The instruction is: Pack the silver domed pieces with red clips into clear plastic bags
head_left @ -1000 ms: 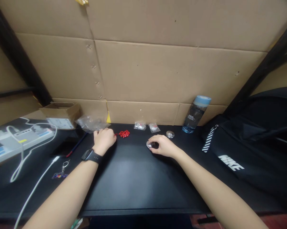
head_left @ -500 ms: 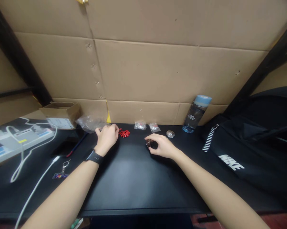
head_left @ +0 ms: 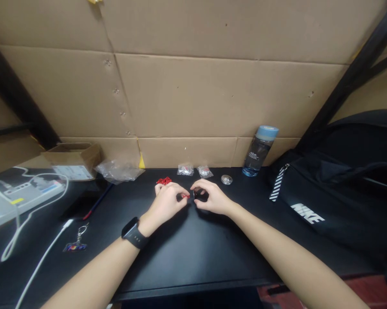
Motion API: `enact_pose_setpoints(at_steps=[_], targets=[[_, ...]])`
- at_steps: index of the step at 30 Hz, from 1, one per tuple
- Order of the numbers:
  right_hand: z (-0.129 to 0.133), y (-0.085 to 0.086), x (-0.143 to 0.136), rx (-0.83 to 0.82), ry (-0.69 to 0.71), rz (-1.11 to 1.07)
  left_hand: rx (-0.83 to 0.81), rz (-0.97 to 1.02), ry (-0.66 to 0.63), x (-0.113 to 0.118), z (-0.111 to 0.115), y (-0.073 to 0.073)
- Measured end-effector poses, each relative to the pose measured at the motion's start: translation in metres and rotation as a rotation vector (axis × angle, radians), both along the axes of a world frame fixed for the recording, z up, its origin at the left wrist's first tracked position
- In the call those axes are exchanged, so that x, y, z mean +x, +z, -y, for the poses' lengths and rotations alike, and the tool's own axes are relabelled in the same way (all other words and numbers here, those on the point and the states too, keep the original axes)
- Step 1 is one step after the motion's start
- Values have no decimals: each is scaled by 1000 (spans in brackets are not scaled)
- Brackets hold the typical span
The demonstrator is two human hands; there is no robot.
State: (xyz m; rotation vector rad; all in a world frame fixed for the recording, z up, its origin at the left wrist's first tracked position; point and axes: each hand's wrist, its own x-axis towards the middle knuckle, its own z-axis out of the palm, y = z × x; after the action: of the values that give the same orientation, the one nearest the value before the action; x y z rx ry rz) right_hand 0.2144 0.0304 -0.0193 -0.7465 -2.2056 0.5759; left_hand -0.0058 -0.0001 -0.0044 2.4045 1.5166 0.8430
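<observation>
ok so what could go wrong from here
The small piece could slip, since the right hand seems to hold it only in a pinch. The red cord, bunched close by the left hand, might snag on it. The silver disc beyond the right hand could get knocked.

The clear cylindrical plastic bottle (head_left: 257, 154) has a pale blue cap, blue base and white lettering. Behind it, the flat cardboard wall (head_left: 187, 98) is plain tan; beneath it, the smooth tabletop (head_left: 180, 262) is black. Right of the bottle, the black fabric bag (head_left: 338, 184) bears white letters and a diagonally striped black-and-white zip tag (head_left: 277, 185). Left of it, the small round metal disc (head_left: 226, 179) is silver, the tangled thin cord (head_left: 164, 180) bright red. Also left, the small bit at the left hand's (head_left: 167, 201) fingertips is red, the wristwatch (head_left: 135, 233) black; farthest left, the long plastic power strip (head_left: 39, 201) is white with blue panels.
</observation>
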Motion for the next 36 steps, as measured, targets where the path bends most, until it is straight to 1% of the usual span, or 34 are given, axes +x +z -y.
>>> enact_pose_setpoints(at_steps=[4,7,14,17,22,27,29,32,36], targets=[[0,-2,-1,-22,17,3,-3,3,-68,-2,-3,-5],[-2,-3,0,-23,19,5,-9,16,-84,-4,-5,-6],[-3,-1,1,0,55,19,-34,17,-100,-5,-5,0],[-4,-1,3,-1,68,28,-30,28,-99,-6,-7,-2],[-5,-3,3,-27,51,30,-33,23,-78,-10,-11,-4],[-3,0,3,-42,39,43,-12,9,-67,-13,-9,3],[-3,0,3,-47,39,44,-7,1,-89,-12,-8,4],[-4,-2,3,-51,27,43,11,-28,-128,-11,-10,-2],[-5,-5,3,-55,-11,43,52,-83,-112,-10,-16,-14]])
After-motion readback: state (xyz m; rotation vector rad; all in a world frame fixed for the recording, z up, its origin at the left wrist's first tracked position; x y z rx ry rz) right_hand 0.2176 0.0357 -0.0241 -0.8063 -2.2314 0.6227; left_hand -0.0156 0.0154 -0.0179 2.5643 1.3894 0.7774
